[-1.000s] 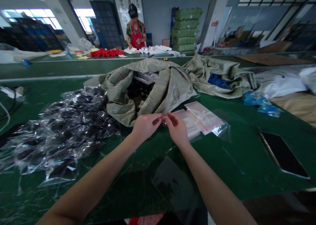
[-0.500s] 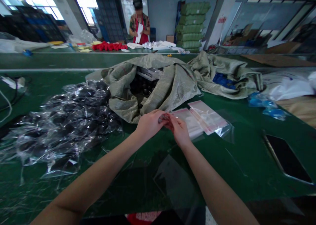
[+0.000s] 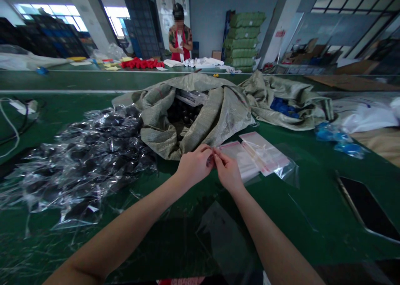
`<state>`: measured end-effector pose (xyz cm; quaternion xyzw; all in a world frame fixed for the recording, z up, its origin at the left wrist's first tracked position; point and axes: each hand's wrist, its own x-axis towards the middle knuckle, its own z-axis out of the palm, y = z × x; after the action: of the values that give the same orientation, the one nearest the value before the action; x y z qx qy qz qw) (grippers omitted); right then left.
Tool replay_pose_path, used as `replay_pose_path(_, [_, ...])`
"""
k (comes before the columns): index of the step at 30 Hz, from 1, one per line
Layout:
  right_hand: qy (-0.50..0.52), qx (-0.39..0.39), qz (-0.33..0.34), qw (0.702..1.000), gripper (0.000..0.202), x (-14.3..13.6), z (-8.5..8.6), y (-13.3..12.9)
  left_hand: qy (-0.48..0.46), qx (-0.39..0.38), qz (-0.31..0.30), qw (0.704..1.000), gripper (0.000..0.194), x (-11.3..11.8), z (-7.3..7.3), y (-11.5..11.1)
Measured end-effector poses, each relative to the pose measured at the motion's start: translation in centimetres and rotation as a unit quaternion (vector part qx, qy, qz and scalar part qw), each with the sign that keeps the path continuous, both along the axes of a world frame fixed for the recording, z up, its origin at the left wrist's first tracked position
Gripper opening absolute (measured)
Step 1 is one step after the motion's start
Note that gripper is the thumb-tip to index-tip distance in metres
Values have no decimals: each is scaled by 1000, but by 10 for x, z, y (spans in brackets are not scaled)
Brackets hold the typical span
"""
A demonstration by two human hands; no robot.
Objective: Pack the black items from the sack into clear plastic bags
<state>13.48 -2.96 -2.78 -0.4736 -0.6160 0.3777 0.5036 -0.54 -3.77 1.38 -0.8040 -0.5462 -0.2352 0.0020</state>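
Note:
My left hand is closed, thumb and fingers curled round a clear plastic bag, of which only a small crinkled bit shows. Fingertips of my right hand pinch at the same spot, touching the left fingertips. Just beyond the hands lies a woven sack, its mouth open on round black items. Right of my right hand are stacks of flat clear bags with reddish edge strips. To the left spreads a heap of black items in clear bags.
A phone lies on the green table at the right. Behind it are blue bagged items and a second sack with blue things. A power strip sits far left. Across the table stands a person in a red apron.
The view has tilted up slightly, so everything sits a little lower. My fingertips have drawn closer together, and less of the plastic shows between them. The person opposite has shifted their hands.

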Motion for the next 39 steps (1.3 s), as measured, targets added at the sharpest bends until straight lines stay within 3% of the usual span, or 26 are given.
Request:
replay_pose_path(7, [-204,37,-139,968,29,3,15,-12,12,66,95,993,17,-1,6,-2])
replay_pose_path(10, [-245,54,-186,950,23,3,24,-18,10,92,88,992,15,0,8,-4])
replay_pose_path(20, [-336,118,-235,904,22,7,39,-32,20,147,70,987,8,1,22,-17])
replay_pose_path(24, [-333,92,-219,913,17,10,43,-33,52,158,75,983,8,2,27,-22])
replay_pose_path(29, [-274,81,-152,946,6,11,41,-29,92,163,111,976,8,2,35,-26])
replay_pose_path(34, [-195,74,-78,975,10,6,35,-25,113,161,168,966,9,-6,40,-20])
replay_pose_path(39, [-142,75,-46,986,15,2,32,-27,123,148,168,967,10,-11,42,-17])
